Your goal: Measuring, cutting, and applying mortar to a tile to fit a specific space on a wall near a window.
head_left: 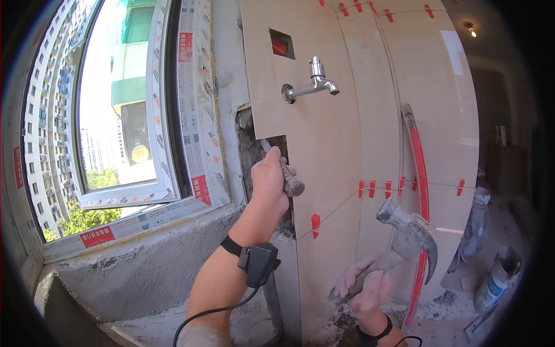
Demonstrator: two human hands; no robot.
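My left hand [267, 179] grips a dirty chisel [293, 185], held with its blade pointing up at the notched edge of a beige wall tile [321, 147], where rough mortar [246, 127] shows in a cavity. To the lower right, my right hand [370, 289] is closed on the handle of a dusty claw hammer [407, 231], its head raised apart from the chisel. Above my left hand a steel tap [312, 87] sticks out of the tile, below a square cutout [281, 44].
At left is an open window [165, 115] with a rough sill [133, 266] below it. Red tile clips [371, 189] line the joints. A red levelling bar [415, 147] leans on the wall. A canister [491, 286] stands on the dusty floor at right, near a doorway.
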